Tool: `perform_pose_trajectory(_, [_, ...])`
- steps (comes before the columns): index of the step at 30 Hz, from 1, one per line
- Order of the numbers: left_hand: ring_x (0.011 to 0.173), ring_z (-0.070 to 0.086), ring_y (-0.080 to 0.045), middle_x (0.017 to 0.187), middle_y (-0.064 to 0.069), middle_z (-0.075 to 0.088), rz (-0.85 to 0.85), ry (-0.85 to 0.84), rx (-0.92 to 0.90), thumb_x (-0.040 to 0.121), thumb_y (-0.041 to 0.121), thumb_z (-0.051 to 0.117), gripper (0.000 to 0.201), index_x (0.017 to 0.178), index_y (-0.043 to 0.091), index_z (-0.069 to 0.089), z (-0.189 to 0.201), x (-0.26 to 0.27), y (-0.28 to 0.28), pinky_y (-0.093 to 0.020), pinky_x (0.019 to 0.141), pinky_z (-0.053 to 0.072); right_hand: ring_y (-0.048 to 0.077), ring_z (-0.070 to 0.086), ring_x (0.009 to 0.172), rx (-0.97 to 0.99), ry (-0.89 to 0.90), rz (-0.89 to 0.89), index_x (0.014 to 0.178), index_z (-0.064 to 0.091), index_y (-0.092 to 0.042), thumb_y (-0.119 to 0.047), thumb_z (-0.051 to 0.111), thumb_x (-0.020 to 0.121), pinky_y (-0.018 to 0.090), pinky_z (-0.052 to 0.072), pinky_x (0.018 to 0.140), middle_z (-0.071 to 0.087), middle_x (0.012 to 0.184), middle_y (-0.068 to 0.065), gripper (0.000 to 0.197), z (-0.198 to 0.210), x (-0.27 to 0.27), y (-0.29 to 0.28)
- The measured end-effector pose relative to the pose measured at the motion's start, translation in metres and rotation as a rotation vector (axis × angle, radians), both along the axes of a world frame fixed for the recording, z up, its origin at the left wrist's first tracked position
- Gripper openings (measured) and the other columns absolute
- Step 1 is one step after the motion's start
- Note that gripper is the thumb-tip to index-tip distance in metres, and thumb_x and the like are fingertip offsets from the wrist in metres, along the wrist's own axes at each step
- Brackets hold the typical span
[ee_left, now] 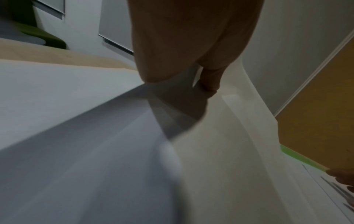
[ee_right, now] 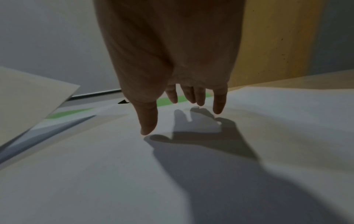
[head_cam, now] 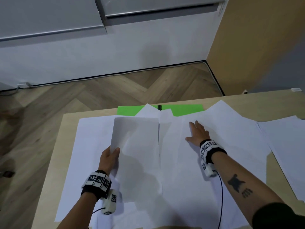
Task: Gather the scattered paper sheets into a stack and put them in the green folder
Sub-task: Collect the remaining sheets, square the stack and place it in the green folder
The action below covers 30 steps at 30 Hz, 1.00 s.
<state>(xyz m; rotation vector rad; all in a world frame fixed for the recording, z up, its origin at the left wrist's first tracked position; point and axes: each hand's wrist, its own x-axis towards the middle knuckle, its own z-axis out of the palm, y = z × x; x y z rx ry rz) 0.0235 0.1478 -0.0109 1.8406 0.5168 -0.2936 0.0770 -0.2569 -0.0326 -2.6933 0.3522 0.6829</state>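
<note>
The job has only just begun. Lots of white sheets point(head_cam: 206, 162) lie spread all over the table point(head_cam: 52, 162), one over another, not in a neat pile.

The folder point(head_cam: 186, 109) is the thing to look from. It lies flat at the far edge of the table, and sheets cover most of it, so only a green strip shows. I cannot tell if it is open or closed.

The left hand point(head_cam: 109, 158) is on the near side of the folder, toward the left. It pinches the near corner of one sheet point(head_cam: 135, 138) between thumb and fingers, and that sheet is lifted up off the others.

The right hand point(head_cam: 197, 133) is near the folder, just in front of it and a bit to the right. Its fingers are straight and spread out, and it holds nothing. It is low over the sheets; I cannot tell if the fingertips touch them.

More sheets lie well off to the right of the folder.

Still to do, I think: pick up all the other sheets, square them into one pile, clear the folder, and put the pile inside.
</note>
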Motion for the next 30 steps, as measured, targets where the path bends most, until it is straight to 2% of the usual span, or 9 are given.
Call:
perform_pose_trajectory(4, [0.078,0.063,-0.027,0.083,-0.008,0.071,0.026,0.014,0.078,0.093,0.031,0.062,0.022,0.086,0.01,0.066,-0.005,0.009,-0.005,-0.04,0.077,0.051,0.026,0.006,0.155,0.016,0.014,0.028,0.16,0.011,-0.019,-0.041,0.074,0.086,0.053,0.019,0.118,-0.001,0.169,0.007,0.099,-0.003,0.027,-0.021])
perform_pose_trajectory(6, [0.074,0.059,-0.024,0.077,-0.007,0.068,0.04,0.01,0.101,0.089,0.035,0.063,0.026,0.082,0.009,0.065,-0.006,0.011,-0.01,-0.038,0.074,0.049,0.029,0.014,0.151,-0.009,0.002,0.095,0.158,0.016,-0.019,-0.043,0.079,0.08,0.051,0.025,0.114,0.009,0.167,0.007,0.103,-0.005,0.037,-0.027])
perform_pose_trajectory(9, [0.069,0.053,-0.022,0.072,-0.006,0.062,0.071,0.019,0.123,0.093,0.025,0.063,0.023,0.077,0.009,0.062,0.0,0.012,-0.018,-0.032,0.067,0.045,0.034,0.034,0.135,-0.106,-0.067,0.17,0.144,0.033,-0.018,-0.048,0.086,0.068,0.047,0.037,0.101,0.035,0.149,0.007,0.097,-0.008,0.046,-0.029])
perform_pose_trajectory(14, [0.068,0.053,-0.022,0.072,-0.006,0.061,0.061,-0.035,0.116,0.095,0.017,0.06,0.018,0.083,0.005,0.061,0.032,0.019,-0.034,-0.027,0.063,0.044,0.03,0.038,0.129,-0.117,-0.078,0.174,0.138,0.041,-0.021,-0.05,0.089,0.061,0.044,0.04,0.1,0.043,0.137,0.004,0.095,-0.013,0.056,-0.031])
perform_pose_trajectory(18, [0.062,0.063,-0.007,0.075,-0.002,0.067,0.057,-0.114,0.065,0.096,0.012,0.057,0.014,0.083,0.008,0.063,0.064,0.029,-0.054,-0.019,0.056,0.048,0.031,0.041,0.121,-0.132,-0.062,0.184,0.121,0.051,-0.017,-0.053,0.087,0.061,0.043,0.042,0.096,0.047,0.123,0.007,0.078,-0.013,0.058,-0.034])
perform_pose_trajectory(23, [0.068,0.063,-0.016,0.079,-0.007,0.068,0.008,-0.128,0.062,0.095,0.015,0.059,0.016,0.09,0.001,0.064,0.071,0.043,-0.065,-0.028,0.063,0.049,0.035,0.042,0.119,0.055,-0.232,0.158,0.104,0.066,-0.007,-0.018,0.069,0.088,0.04,0.041,0.092,0.044,0.123,0.011,0.019,-0.016,0.053,-0.045])
perform_pose_trajectory(25, [0.069,0.059,-0.019,0.079,-0.009,0.066,-0.011,-0.131,0.088,0.095,0.016,0.06,0.019,0.089,-0.002,0.064,0.066,0.047,-0.067,-0.03,0.066,0.048,0.036,0.047,0.116,0.147,-0.305,0.176,0.099,0.068,-0.003,-0.008,0.065,0.089,0.04,0.043,0.09,0.05,0.124,0.012,0.011,-0.014,0.053,-0.049])
perform_pose_trajectory(27, [0.067,0.052,-0.019,0.075,-0.01,0.061,-0.011,-0.119,0.113,0.094,0.016,0.062,0.023,0.085,-0.004,0.061,0.061,0.05,-0.07,-0.031,0.065,0.044,0.04,0.053,0.106,0.292,-0.359,0.224,0.094,0.067,-0.001,0.0,0.063,0.086,0.041,0.045,0.086,0.058,0.109,0.015,0.009,-0.006,0.051,-0.052])
perform_pose_trajectory(30, [0.062,0.048,-0.018,0.066,-0.007,0.055,0.008,-0.085,0.142,0.093,0.016,0.061,0.023,0.073,0.006,0.058,0.054,0.052,-0.076,-0.028,0.058,0.041,0.036,0.063,0.095,0.477,-0.39,0.27,0.091,0.068,-0.003,0.001,0.064,0.086,0.04,0.048,0.083,0.066,0.095,0.016,0.008,0.023,0.043,-0.046])
